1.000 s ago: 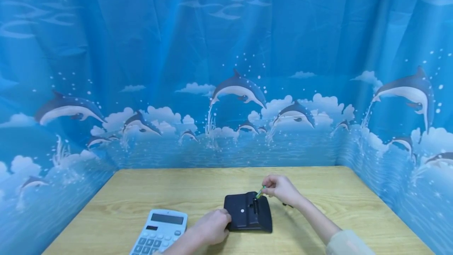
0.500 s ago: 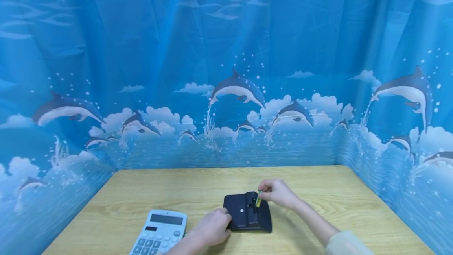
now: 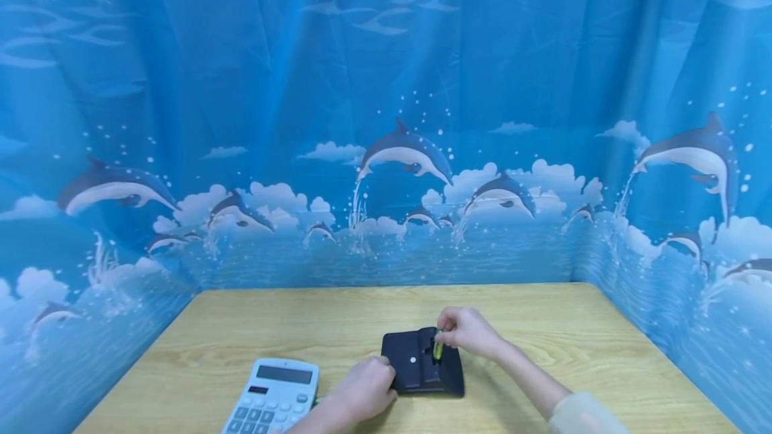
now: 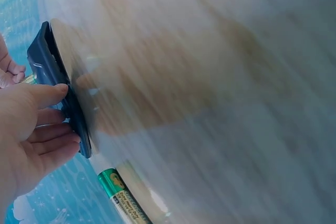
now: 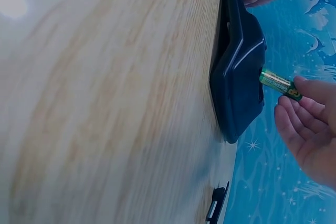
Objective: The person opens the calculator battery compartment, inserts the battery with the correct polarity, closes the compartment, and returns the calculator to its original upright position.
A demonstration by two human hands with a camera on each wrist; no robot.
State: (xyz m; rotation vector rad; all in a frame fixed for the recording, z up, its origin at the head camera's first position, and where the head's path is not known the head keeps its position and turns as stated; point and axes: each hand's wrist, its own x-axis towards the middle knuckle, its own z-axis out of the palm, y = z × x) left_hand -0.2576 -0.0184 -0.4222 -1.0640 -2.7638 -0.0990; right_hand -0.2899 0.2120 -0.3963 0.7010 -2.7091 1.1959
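A black device (image 3: 405, 360) with an open battery slot in its raised back lies on the table. My left hand (image 3: 366, 387) holds its left edge between thumb and fingers, as the left wrist view also shows. My right hand (image 3: 469, 332) pinches a green battery (image 3: 438, 351) by its upper end between thumb and fingers. The battery stands tilted, its lower end at the slot. In the right wrist view the battery (image 5: 275, 81) meets the black casing (image 5: 239, 77); how deep it sits is hidden.
A light blue calculator (image 3: 274, 394) lies at the left, partly behind my left forearm. Another green battery (image 4: 123, 195) lies on the table near my left hand. A small black piece (image 5: 216, 204), perhaps a cover, lies right of the device. A blue dolphin curtain (image 3: 386, 86) surrounds the table.
My right hand has moved down and slightly left, bringing the battery from the slot's upper end to over the slot. The left hand keeps its grip on the device.
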